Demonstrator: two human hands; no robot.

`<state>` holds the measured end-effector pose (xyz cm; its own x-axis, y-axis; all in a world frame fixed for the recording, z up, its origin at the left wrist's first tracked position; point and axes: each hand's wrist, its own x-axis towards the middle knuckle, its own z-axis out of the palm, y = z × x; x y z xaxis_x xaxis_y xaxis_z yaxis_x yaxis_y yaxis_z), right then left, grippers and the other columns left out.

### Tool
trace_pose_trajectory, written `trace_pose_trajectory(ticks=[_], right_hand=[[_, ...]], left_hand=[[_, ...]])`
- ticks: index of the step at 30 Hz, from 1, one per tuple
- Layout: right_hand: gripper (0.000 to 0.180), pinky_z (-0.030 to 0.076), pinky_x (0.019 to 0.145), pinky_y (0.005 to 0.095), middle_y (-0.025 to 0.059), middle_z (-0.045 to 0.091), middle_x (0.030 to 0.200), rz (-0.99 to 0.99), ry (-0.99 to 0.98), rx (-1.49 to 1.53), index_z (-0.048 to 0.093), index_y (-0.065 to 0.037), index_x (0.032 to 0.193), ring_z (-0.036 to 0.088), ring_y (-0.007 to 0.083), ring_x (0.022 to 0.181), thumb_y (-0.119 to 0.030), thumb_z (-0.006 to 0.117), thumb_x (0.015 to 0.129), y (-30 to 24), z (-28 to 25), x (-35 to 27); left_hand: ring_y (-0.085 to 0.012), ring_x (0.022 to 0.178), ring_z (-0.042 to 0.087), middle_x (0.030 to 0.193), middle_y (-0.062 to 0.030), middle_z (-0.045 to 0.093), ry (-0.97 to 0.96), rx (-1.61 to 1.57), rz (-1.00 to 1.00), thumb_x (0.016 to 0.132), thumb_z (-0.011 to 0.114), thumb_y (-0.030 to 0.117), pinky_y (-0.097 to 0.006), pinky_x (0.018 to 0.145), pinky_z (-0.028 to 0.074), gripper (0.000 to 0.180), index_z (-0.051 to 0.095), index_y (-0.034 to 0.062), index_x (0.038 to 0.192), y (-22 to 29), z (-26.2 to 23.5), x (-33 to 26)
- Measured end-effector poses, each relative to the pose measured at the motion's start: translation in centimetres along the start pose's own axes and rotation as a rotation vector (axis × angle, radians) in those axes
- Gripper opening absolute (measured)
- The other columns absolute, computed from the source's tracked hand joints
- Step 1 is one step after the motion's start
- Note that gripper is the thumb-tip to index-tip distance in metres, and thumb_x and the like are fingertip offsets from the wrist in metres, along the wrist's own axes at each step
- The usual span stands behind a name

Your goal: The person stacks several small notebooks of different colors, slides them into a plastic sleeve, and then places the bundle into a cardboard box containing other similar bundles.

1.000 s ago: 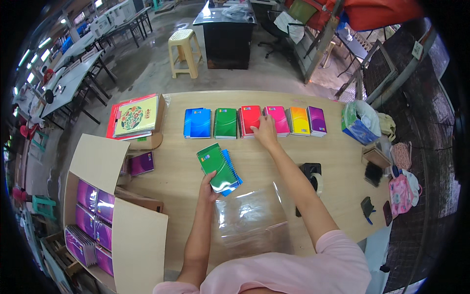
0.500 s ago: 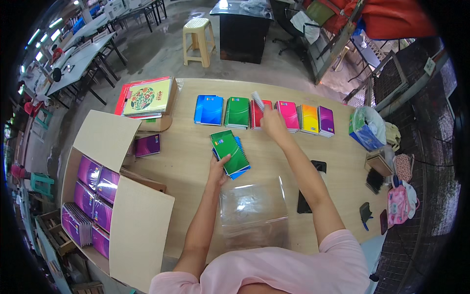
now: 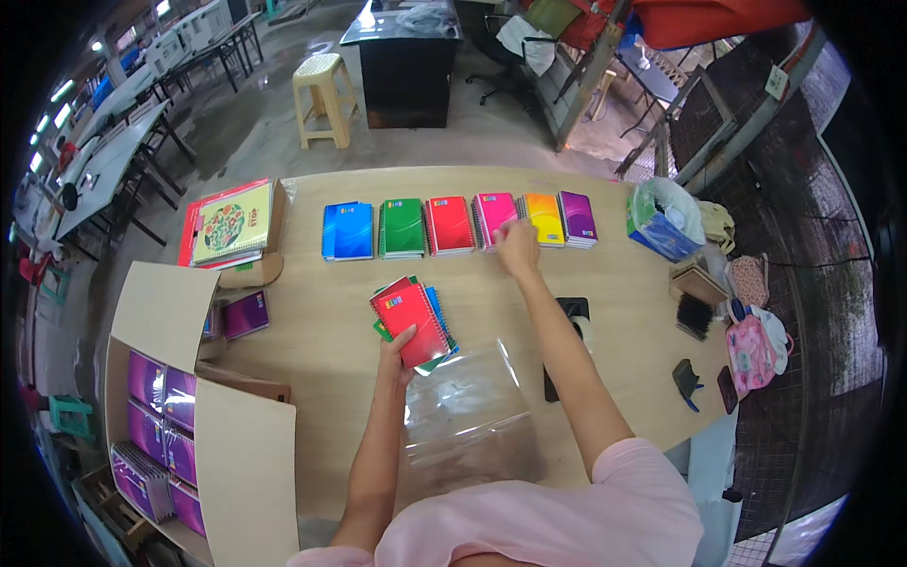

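Note:
My left hand (image 3: 397, 357) is closed round a small fanned stack of spiral notebooks above the table. A red notebook (image 3: 413, 326) lies on top, with the edges of another red, a green and a blue one showing beneath. My right hand (image 3: 518, 249) reaches to the row of notebook piles, its fingers bent over the right edge of the pink notebook (image 3: 491, 215). Blue (image 3: 348, 231), green (image 3: 402, 227), red (image 3: 450, 225), yellow (image 3: 544, 219) and purple (image 3: 578, 218) piles stand in the same row.
A clear plastic bag (image 3: 463, 406) lies in front of me. To the left, an open carton (image 3: 248, 472) holds purple notebooks; larger notebooks (image 3: 227, 227) are stacked behind it. A dark phone-like object (image 3: 551, 383), a brush (image 3: 694, 317) and a stapler-like tool (image 3: 685, 380) lie right.
A red notebook has joined the stack in my left hand, over the green one. My right hand has moved from the red pile to the pink one. The view has shifted right.

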<state>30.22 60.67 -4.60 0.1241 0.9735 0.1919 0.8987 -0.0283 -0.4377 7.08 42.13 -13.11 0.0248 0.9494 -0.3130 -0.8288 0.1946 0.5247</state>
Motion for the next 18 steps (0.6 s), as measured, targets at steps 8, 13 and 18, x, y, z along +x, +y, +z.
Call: trace_pose_trajectory(ticks=[8, 13, 18], right_hand=[[0.051, 0.049, 0.094, 0.0499, 0.0234, 0.052, 0.128, 0.607, 0.03, -0.12, 0.058, 0.0, 0.121, 0.052, 0.0402, 0.119, -0.031, 0.071, 0.083, 8.3, 0.4, 7.6], [0.055, 0.048, 0.097, 0.05, 0.0174, 0.054, 0.134, 0.704, -0.171, -0.079, 0.059, -0.004, 0.123, 0.05, 0.0349, 0.127, -0.03, 0.076, 0.078, 7.0, 0.4, 8.1], [0.043, 0.054, 0.082, 0.0433, 0.0135, 0.071, 0.099, 0.455, 0.261, 0.179, 0.068, -0.003, 0.108, 0.069, 0.0329, 0.094, -0.022, 0.082, 0.072, 11.0, -2.2, 6.8]], left_hand=[[-0.0245, 0.098, 0.066, 0.111, -0.0116, 0.063, -0.01, -0.049, -0.038, 0.084, 0.072, 0.012, -0.042, 0.084, 0.056, 0.048, 0.05, 0.0021, 0.125, 0.5, 1.6, -0.4], [-0.0271, 0.102, 0.065, 0.117, -0.0142, 0.061, -0.039, 0.084, 0.031, 0.083, 0.073, 0.012, -0.042, 0.088, 0.055, 0.055, 0.047, 0.0024, 0.13, 1.1, 0.9, -0.2], [-0.0252, 0.099, 0.066, 0.114, -0.0138, 0.062, 0.026, 0.081, -0.018, 0.083, 0.073, 0.011, -0.043, 0.084, 0.058, 0.05, 0.048, -0.0007, 0.126, -0.6, 2.0, 1.6]])
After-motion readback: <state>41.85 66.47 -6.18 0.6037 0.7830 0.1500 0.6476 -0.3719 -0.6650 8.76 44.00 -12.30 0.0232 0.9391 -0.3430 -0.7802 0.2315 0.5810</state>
